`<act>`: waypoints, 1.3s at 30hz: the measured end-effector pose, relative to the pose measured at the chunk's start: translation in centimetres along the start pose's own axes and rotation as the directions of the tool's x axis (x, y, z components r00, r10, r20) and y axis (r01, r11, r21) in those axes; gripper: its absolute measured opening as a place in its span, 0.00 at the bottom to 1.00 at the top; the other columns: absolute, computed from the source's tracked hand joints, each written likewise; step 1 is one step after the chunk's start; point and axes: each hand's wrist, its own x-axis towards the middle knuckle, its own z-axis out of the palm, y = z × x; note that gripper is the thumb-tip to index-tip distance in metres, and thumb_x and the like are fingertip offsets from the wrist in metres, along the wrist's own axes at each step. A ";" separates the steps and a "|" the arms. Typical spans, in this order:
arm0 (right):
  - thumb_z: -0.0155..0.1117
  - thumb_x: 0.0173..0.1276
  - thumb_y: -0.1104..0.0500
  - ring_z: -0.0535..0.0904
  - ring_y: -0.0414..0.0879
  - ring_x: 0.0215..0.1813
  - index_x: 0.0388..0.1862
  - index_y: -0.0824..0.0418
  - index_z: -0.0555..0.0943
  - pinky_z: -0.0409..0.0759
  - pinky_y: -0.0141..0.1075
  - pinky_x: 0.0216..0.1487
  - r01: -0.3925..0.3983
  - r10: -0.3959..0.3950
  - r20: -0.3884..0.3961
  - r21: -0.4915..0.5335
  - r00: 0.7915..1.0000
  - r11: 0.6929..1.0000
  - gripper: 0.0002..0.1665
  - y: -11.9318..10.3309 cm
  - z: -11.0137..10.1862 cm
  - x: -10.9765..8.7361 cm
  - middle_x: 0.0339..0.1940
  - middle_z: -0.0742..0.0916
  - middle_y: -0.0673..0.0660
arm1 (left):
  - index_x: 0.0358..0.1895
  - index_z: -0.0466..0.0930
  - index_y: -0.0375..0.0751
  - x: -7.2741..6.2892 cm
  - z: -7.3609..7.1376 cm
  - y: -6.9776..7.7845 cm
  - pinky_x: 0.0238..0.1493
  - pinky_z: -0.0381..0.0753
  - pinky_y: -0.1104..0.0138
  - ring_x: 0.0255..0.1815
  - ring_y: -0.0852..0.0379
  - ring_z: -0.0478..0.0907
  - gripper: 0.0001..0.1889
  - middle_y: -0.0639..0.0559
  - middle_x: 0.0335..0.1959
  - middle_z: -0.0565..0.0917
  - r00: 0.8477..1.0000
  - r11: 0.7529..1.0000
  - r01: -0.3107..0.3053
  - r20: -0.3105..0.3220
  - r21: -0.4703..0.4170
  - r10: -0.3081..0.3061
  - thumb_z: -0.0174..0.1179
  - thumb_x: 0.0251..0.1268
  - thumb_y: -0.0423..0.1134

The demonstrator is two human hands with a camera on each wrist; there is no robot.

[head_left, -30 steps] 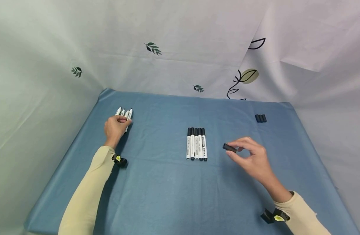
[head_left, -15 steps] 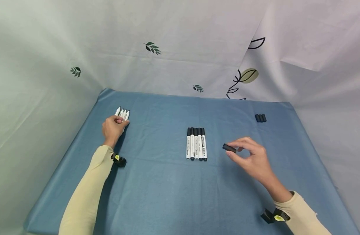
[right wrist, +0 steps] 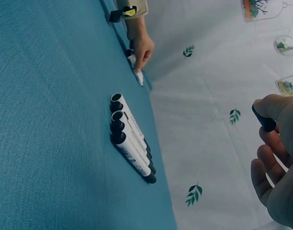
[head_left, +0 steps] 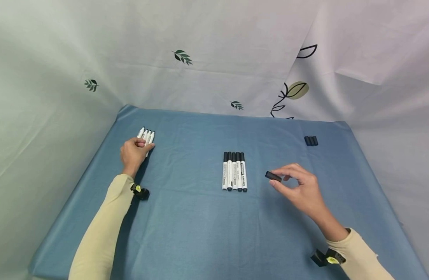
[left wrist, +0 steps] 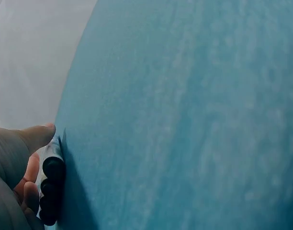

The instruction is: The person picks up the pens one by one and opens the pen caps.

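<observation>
At the far left of the table, my left hand point(head_left: 132, 155) holds the rightmost of several uncapped whiteboard markers point(head_left: 151, 137), white with dark tips, lying side by side. The hand covers their middles. In the left wrist view, the thumb lies along the top marker point(left wrist: 53, 163) and the black ends line up below it. Right of centre, my right hand point(head_left: 302, 188) pinches a black marker cap point(head_left: 273, 176) between thumb and fingertips, above the cloth. That cap point(right wrist: 264, 118) also shows in the right wrist view.
Several capped whiteboard markers point(head_left: 234, 171) lie in a tight row mid-table. Three black caps point(head_left: 310, 140) sit together at the back right. A blue cloth point(head_left: 200, 225) covers the table, with pale printed curtains point(head_left: 214, 58) behind and at the sides.
The rightmost uncapped marker has shifted left against the others, its tip now level with the neighbouring tips. My left hand has moved slightly left. The right hand and its cap stay in place.
</observation>
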 end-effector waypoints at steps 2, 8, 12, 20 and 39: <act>0.82 0.52 0.70 0.76 0.41 0.36 0.43 0.54 0.91 0.72 0.28 0.39 0.001 -0.001 0.000 0.000 1.000 1.000 0.20 0.0 0.0 0.0 0.38 0.88 0.46 | 0.47 0.85 0.36 -0.1 -0.2 0.0 0.35 0.69 0.62 0.32 0.51 0.77 0.20 0.43 0.38 0.84 1.000 1.000 -0.007 -0.002 -0.008 0.007 0.73 0.62 0.49; 0.82 0.53 0.70 0.77 0.43 0.36 0.43 0.54 0.91 0.72 0.28 0.39 -0.003 0.003 -0.003 -0.011 1.000 1.000 0.19 0.1 0.1 0.1 0.38 0.88 0.46 | 0.60 0.83 0.38 -0.8 -0.7 0.3 0.37 0.71 0.61 0.40 0.45 0.81 0.26 0.41 0.45 0.86 0.998 0.996 -0.049 -0.029 -0.070 0.047 0.67 0.68 0.53; 0.81 0.53 0.70 0.78 0.44 0.36 0.43 0.55 0.91 0.73 0.28 0.39 -0.006 0.006 -0.021 -0.010 1.000 1.000 0.19 0.3 0.1 0.2 0.38 0.89 0.48 | 0.60 0.84 0.40 -1.6 -0.9 1.4 0.39 0.74 0.68 0.43 0.50 0.82 0.25 0.43 0.48 0.88 0.995 0.981 -0.094 -0.061 -0.169 0.085 0.66 0.69 0.54; 0.80 0.55 0.72 0.79 0.38 0.39 0.44 0.59 0.91 0.75 0.24 0.43 -0.044 0.043 -0.083 -0.010 0.996 0.999 0.18 1.2 -0.3 0.8 0.39 0.89 0.51 | 0.54 0.87 0.39 -5.4 -0.9 4.5 0.41 0.75 0.77 0.40 0.65 0.80 0.19 0.44 0.47 0.89 0.989 0.917 -0.147 -0.042 -0.371 0.141 0.69 0.67 0.47; 0.77 0.61 0.67 0.79 0.33 0.40 0.44 0.64 0.91 0.74 0.20 0.42 -0.204 0.176 -0.299 -0.064 0.938 0.977 0.12 6.8 -3.4 3.5 0.36 0.88 0.54 | 0.55 0.86 0.40 -13.3 -0.9 6.6 0.47 0.77 0.73 0.48 0.66 0.80 0.13 0.47 0.52 0.88 0.921 0.807 -0.284 0.087 -0.518 0.380 0.67 0.70 0.35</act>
